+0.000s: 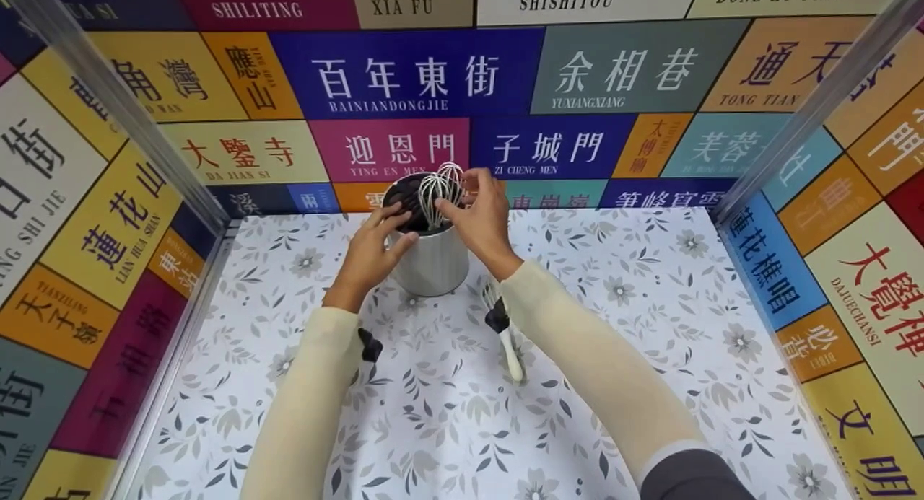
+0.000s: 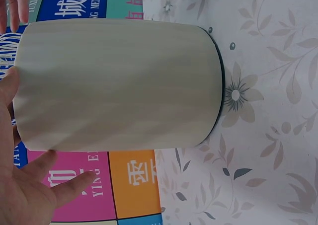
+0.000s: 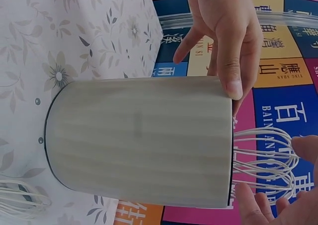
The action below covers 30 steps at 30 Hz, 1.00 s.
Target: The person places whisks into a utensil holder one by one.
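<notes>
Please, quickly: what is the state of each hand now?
Left hand: open, touching the container at its rim.
Right hand: open, beside the whisk in the container; contact cannot be told.

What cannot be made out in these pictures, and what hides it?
- Head: rest of the black object, behind the left sleeve.
- Head: what is below the whisk wires, hidden by the container.
- Right wrist: handle of the lying whisk, beyond the left edge.

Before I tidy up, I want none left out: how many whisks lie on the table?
1 that I can make out: the whisk beside the right sleeve. The dark piece by the left sleeve is partly hidden, so I cannot tell whether it belongs to another.
</notes>
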Each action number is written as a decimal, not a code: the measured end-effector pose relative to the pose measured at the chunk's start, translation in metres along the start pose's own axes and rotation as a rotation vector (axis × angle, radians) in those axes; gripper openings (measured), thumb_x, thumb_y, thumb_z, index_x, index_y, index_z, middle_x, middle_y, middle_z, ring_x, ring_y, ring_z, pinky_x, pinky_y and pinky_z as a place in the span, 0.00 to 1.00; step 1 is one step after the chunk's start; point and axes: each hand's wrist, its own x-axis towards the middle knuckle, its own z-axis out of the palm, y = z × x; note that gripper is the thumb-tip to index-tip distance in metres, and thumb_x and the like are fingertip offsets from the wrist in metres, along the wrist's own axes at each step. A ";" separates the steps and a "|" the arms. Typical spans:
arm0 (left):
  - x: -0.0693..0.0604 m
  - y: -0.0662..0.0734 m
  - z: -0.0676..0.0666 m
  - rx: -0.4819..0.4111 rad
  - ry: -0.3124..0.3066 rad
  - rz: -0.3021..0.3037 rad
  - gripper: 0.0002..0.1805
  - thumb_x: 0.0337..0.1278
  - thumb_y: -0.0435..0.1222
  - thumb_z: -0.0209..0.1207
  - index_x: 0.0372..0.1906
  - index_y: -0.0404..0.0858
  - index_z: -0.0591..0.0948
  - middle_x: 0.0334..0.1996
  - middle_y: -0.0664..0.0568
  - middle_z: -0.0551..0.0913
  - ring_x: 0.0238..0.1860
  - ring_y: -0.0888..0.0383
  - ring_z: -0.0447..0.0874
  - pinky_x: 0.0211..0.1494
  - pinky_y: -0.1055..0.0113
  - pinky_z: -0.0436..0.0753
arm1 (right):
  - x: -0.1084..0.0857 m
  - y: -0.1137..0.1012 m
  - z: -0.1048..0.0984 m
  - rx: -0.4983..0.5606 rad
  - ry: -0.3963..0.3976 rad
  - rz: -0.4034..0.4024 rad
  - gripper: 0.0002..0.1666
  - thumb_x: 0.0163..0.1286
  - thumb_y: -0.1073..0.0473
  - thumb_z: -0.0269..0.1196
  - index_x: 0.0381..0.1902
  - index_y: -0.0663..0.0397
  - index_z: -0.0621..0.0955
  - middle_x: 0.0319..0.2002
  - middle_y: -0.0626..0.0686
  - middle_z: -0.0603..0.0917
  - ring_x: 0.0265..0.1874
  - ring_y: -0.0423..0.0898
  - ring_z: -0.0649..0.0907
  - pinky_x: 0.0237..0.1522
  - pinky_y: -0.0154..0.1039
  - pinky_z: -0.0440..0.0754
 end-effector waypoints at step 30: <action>-0.001 -0.002 0.000 -0.015 0.025 0.045 0.29 0.71 0.53 0.59 0.70 0.44 0.77 0.74 0.48 0.70 0.76 0.44 0.67 0.78 0.44 0.65 | -0.039 0.106 -0.068 -0.047 -0.258 0.299 0.31 0.67 0.44 0.70 0.58 0.52 0.72 0.46 0.58 0.85 0.38 0.53 0.88 0.38 0.44 0.90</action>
